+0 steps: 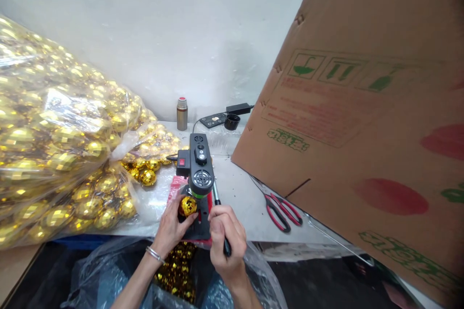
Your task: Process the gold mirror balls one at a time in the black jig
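My left hand [169, 231], with a silver bangle at the wrist, pinches a gold mirror-faceted ball [188, 206] between thumb and fingers. The ball sits under the head of a small black bench press [201, 164] with round vents and a red switch at its side. Closed in a fist, my right hand [229, 236] grips the black-ended lever handle [216, 195] at the press's right side. Below the hands, an open clear plastic bag [97, 263] holds gold faceted balls [177, 273]. The underside of the held ball is hidden.
Large clear bags of gold balls [54, 154] fill the left. A big cardboard box [348, 106] leans in from the right, with red-handled scissors [282, 211] beside it. Behind the press stand a small bottle [182, 115], a black ring-shaped part [232, 122] and a power adapter [239, 108].
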`<action>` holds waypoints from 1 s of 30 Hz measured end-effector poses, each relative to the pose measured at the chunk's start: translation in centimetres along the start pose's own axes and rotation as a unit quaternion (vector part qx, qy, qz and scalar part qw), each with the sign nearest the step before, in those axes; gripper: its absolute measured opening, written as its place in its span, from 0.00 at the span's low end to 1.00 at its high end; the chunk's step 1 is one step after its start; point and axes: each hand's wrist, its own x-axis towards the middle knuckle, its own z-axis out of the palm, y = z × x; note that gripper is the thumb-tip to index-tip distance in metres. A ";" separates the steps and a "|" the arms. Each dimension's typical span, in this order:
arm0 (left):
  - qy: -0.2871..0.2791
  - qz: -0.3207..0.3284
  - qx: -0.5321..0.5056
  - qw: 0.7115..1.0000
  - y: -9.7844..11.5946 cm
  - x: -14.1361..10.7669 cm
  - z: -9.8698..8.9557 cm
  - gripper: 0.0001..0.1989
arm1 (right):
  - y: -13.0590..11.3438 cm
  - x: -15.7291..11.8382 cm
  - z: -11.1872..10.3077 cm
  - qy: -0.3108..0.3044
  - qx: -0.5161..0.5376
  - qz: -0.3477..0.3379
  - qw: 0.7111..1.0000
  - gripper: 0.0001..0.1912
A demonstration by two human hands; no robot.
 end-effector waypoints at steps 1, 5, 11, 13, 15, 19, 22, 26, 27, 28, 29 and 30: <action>-0.001 0.011 0.005 1.000 0.0 0.0 0.1 0.26 | 0.0 0.0 0.0 -0.003 0.000 0.001 1.000 0.13; 0.011 0.044 0.022 0.999 -0.1 -0.3 0.7 0.25 | 0.0 -0.1 -0.1 -0.004 0.003 0.004 1.000 0.13; 0.021 0.038 0.037 0.998 0.2 -0.5 1.4 0.25 | -0.4 0.1 0.1 0.010 0.011 0.026 1.000 0.14; 0.016 0.041 0.040 0.998 0.3 -0.6 1.3 0.25 | -0.5 0.3 0.2 0.024 0.021 0.042 0.999 0.14; 0.005 0.056 0.039 0.998 0.4 -0.7 1.1 0.25 | -0.7 0.5 0.3 0.039 0.029 0.054 0.997 0.14; -0.019 0.086 0.036 0.995 0.9 -1.0 0.9 0.24 | -0.9 1.2 0.3 0.050 0.049 0.063 0.996 0.14; -0.028 0.089 0.030 0.995 1.1 -1.0 1.0 0.23 | -0.8 1.5 0.2 0.047 0.060 0.066 0.995 0.14; -0.028 0.090 0.017 0.995 0.8 -0.9 1.0 0.24 | -0.7 1.4 0.1 0.041 0.063 0.066 0.995 0.14; -0.031 0.093 0.017 0.995 0.6 -0.9 1.0 0.25 | -0.6 1.4 0.1 0.040 0.062 0.067 0.995 0.14; -0.035 0.096 0.018 0.995 0.4 -1.0 0.9 0.25 | -0.6 1.4 0.1 0.041 0.062 0.067 0.995 0.14; -0.038 0.097 0.020 0.994 0.3 -1.1 0.8 0.25 | -0.6 1.4 0.1 0.041 0.061 0.066 0.995 0.14; -0.041 0.097 0.022 0.994 0.1 -1.1 0.8 0.26 | -0.6 1.4 0.1 0.042 0.061 0.065 0.995 0.14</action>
